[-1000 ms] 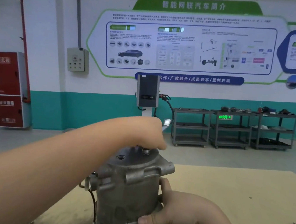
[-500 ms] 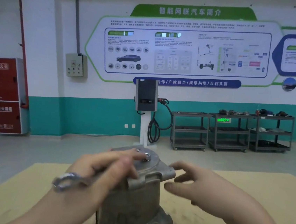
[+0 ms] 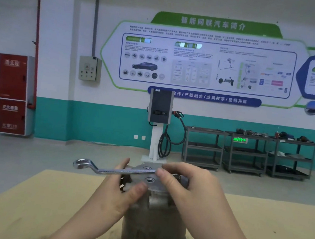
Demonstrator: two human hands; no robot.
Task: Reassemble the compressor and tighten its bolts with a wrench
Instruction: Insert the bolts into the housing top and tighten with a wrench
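A grey cast-metal cylindrical compressor (image 3: 154,216) stands upright on the tan board-topped desk (image 3: 27,199), close to the person. Across its round top lies a shiny steel offset ring wrench (image 3: 108,169), its free ring end sticking out to the left. The right hand (image 3: 188,187) pinches the wrench's shaft with curled fingers (image 3: 161,173) over the compressor's top. The left hand (image 3: 123,191) rests against the compressor's upper left side, its fingers loosely spread and partly bent, thumb raised beside the shaft.
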